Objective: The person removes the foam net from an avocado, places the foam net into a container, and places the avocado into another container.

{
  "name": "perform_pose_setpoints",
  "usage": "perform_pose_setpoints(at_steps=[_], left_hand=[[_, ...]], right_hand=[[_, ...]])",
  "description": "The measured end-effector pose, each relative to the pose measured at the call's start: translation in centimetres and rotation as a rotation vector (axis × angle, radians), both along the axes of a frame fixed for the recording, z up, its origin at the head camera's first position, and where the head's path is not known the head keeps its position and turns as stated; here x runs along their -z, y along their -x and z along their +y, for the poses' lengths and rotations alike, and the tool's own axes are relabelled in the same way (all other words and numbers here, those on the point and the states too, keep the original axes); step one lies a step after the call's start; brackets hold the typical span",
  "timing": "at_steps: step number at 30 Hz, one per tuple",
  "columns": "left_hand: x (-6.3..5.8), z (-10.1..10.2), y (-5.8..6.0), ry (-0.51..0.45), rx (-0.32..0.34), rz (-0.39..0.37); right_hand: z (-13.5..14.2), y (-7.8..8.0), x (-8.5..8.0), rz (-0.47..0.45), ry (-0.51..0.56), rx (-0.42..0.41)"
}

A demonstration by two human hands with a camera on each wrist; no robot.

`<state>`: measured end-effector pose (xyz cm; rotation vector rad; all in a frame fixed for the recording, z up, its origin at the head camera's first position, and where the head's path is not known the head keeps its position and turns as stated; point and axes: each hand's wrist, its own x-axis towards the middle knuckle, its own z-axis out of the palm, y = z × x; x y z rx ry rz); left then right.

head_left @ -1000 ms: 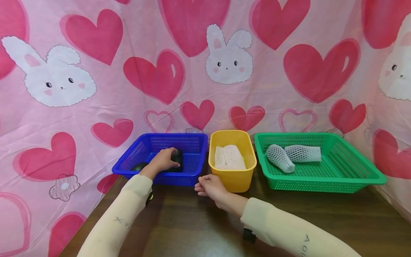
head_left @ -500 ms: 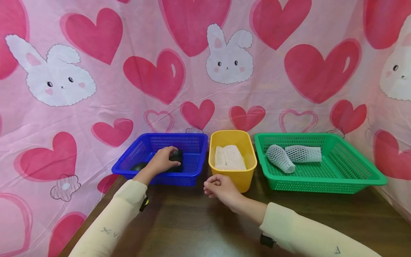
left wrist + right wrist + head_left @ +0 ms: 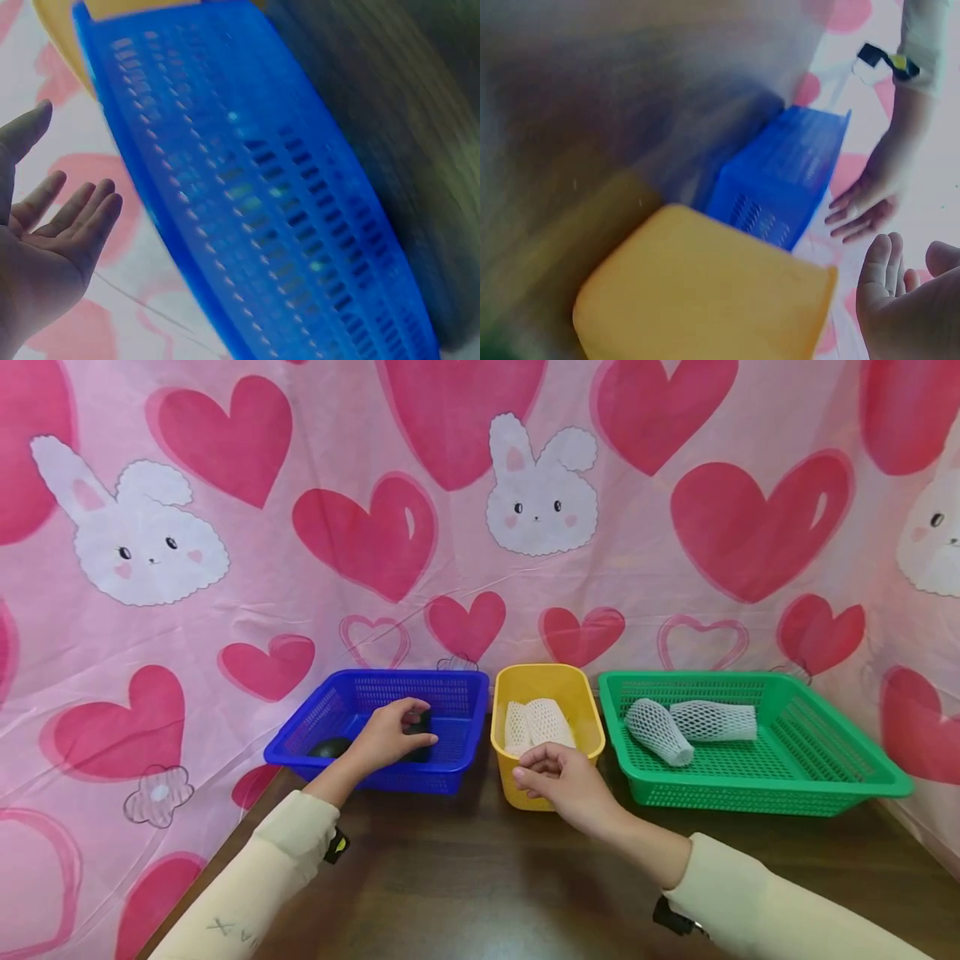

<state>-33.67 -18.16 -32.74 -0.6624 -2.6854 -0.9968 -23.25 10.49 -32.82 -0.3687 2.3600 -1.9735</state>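
Note:
My left hand [image 3: 388, 735] is over the blue basket [image 3: 467, 735], thumb and fingers spread apart. Just beyond its fingers a dark, rounded piece of produce [image 3: 423, 724] is partly hidden; a second dark piece [image 3: 330, 747] lies to the left. The left wrist view shows nothing in that palm. In front of the yellow bin [image 3: 517, 789], my right hand [image 3: 573, 785] hangs with loosely bent fingers and holds nothing. White foam net sleeves [image 3: 543, 722] lie inside the bin, partly covered by the hand in the head view.
To the right, a green basket [image 3: 795, 777] contains two net-covered pieces [image 3: 660, 731]; their contents are hard to make out. All three containers stand in a row on the brown wooden table [image 3: 465, 877], before a pink heart-patterned cloth [image 3: 450, 543].
My right hand has moved right, from beside the blue basket to before the yellow bin. The left hand's fingers have spread away from the dark piece, which stays in the basket.

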Motion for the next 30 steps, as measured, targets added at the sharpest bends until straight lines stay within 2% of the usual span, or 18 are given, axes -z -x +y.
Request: perform_pose_setpoints(at_steps=[8, 16, 25, 30], left_hand=[[-1.2, 2.6, -2.4, -0.044, 0.077, -0.033], [-1.6, 5.3, -4.7, -0.109, 0.160, -0.088], [-1.3, 9.5, -6.7, -0.235, 0.380, -0.230], [-1.0, 12.1, -7.3, -0.257, 0.423, -0.317]], right_hand=[[2.8, 0.0, -2.2, 0.044, -0.075, 0.112], [6.2, 0.4, -2.2, 0.129, -0.160, 0.172], [10.2, 1.0, -2.7, 0.194, -0.291, 0.258], [11.9, 1.6, -2.8, 0.198, -0.318, 0.299]])
